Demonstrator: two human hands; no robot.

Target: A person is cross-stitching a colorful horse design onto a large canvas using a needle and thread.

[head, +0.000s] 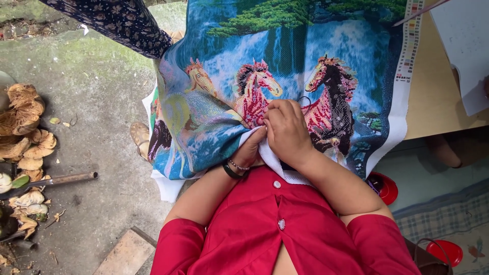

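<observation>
A large cross-stitch cloth [285, 66] with coloured horses, a waterfall and green trees lies across my lap and the table edge. My right hand [286, 128] rests on top of the cloth near the middle red horse, fingers pinched together; a needle is too small to make out. My left hand [249, 150], with a dark band and a bead bracelet at the wrist, is tucked under the cloth's white lower edge, gripping it from beneath. I wear a red buttoned top [277, 229].
A tan table [433, 102] with white paper [466, 46] stands at right. Dry husks [25, 132] and a metal rod [56, 181] lie on the concrete floor at left. A sandal [139, 137], a brick [127, 252], red round lids [389, 188], and another person's patterned sleeve [122, 23] are nearby.
</observation>
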